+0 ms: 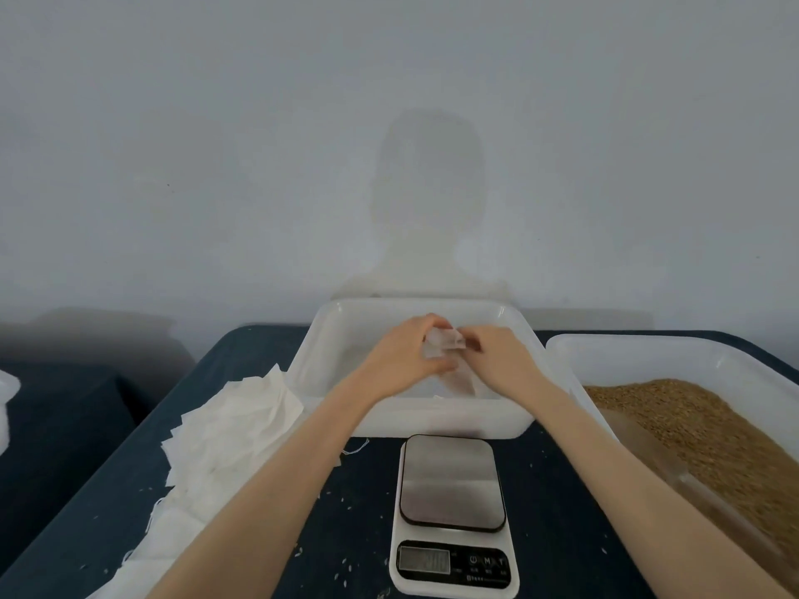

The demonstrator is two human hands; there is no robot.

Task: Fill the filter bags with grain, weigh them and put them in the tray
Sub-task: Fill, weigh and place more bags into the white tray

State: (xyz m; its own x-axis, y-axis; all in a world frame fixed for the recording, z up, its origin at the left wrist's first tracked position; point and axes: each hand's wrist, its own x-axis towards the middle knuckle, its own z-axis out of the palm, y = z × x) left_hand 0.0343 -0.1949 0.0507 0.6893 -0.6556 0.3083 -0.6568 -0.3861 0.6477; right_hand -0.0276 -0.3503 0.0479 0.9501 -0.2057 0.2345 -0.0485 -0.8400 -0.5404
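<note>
Left hand: the left hand (404, 350) is over the white tray (328, 369), its fingers are curled and they pinch the left side of a small filter bag (443, 341)
Right hand: the right hand (497, 356) is also over the tray, just beside the left hand; its fingers are bent and they pinch the right side of the same bag near its top
Filter bag: it is thin and half transparent, held between both hands above the inside of the tray; I cannot tell how much grain is in it, because it is blurred
Tray: it stands at the far side of the table (557, 512), against the wall, just behind the scale; something pale lies on its bottom under the hands, but it is not clear what
Scale: the kitchen scale (452, 512) is in front of the tray, between the two forearms; its metal plate has nothing on it, and the numbers on the display are too blurred to read
Grain: the brown grain (700, 425) fills a white tub (648, 352) on the right, which is just beside the tray
Empty bags: a pile of white bags (225, 430) lies on the left of the table, near the left forearm, with thin strings at its edges
Table: it has a dark cloth, and a few loose grains are scattered around the scale
</note>
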